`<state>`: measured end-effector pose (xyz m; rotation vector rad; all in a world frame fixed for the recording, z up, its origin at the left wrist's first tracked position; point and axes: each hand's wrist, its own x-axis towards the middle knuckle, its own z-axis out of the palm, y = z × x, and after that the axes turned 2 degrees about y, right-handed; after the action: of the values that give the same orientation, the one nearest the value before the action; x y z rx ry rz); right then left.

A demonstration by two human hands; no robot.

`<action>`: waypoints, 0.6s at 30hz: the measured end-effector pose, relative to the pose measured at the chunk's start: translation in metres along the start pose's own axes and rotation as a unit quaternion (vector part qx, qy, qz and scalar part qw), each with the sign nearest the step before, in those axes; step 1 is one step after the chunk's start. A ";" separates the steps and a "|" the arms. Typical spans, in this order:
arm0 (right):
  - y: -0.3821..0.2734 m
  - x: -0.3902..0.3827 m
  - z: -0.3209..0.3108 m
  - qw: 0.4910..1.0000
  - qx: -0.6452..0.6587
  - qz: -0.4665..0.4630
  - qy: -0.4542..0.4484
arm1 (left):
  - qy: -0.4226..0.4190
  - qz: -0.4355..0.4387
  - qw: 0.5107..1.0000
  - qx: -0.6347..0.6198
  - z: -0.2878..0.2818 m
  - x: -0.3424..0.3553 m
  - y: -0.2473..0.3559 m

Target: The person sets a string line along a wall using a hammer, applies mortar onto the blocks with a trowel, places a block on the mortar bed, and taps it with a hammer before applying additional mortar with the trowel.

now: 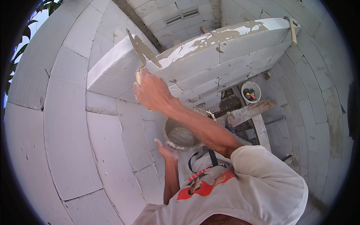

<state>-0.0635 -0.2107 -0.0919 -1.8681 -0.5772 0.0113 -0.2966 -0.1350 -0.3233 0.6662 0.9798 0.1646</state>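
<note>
My right hand is closed round the handle of a trowel, its blade smeared with grey mortar. The blade stands at the end of a white block set on the partition wall, beside the wall's top edge. Below my right forearm is a bucket with wet grey mortar in it, partly covered by the arm. My left hand holds the bucket low at its near left side, thumb sticking out and the other fingers partly hidden.
Mortar lies along the partition wall's top. A hammer hangs over its far right end. Lower down, a white pail with small coloured items stands near mortar-stained planks. Block walls rise left and right.
</note>
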 end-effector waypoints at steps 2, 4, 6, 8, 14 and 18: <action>0.008 -0.007 -0.008 0.997 0.040 0.013 0.061 | 0.003 -0.020 1.000 0.010 0.009 0.002 0.002; 0.026 0.006 0.003 0.995 0.039 0.025 0.088 | 0.003 -0.009 1.000 0.024 0.016 0.000 0.000; 0.036 0.008 0.025 0.994 0.049 0.029 0.092 | -0.004 -0.018 0.999 0.028 0.014 0.001 0.000; 0.040 -0.007 0.043 0.996 0.064 0.030 0.050 | -0.012 -0.032 0.999 0.032 0.012 0.011 0.000; 0.109 -0.135 0.011 0.999 0.044 -0.015 0.025 | -0.007 -0.029 1.000 0.004 0.009 0.031 -0.003; 0.172 -0.232 -0.036 0.971 0.016 0.235 -0.041 | -0.047 -0.055 0.996 0.042 0.009 0.062 -0.017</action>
<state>-0.1917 -0.3780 -0.2926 -1.9401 -0.1763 0.4101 -0.2568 -0.1264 -0.3740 0.6889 0.9343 -0.0060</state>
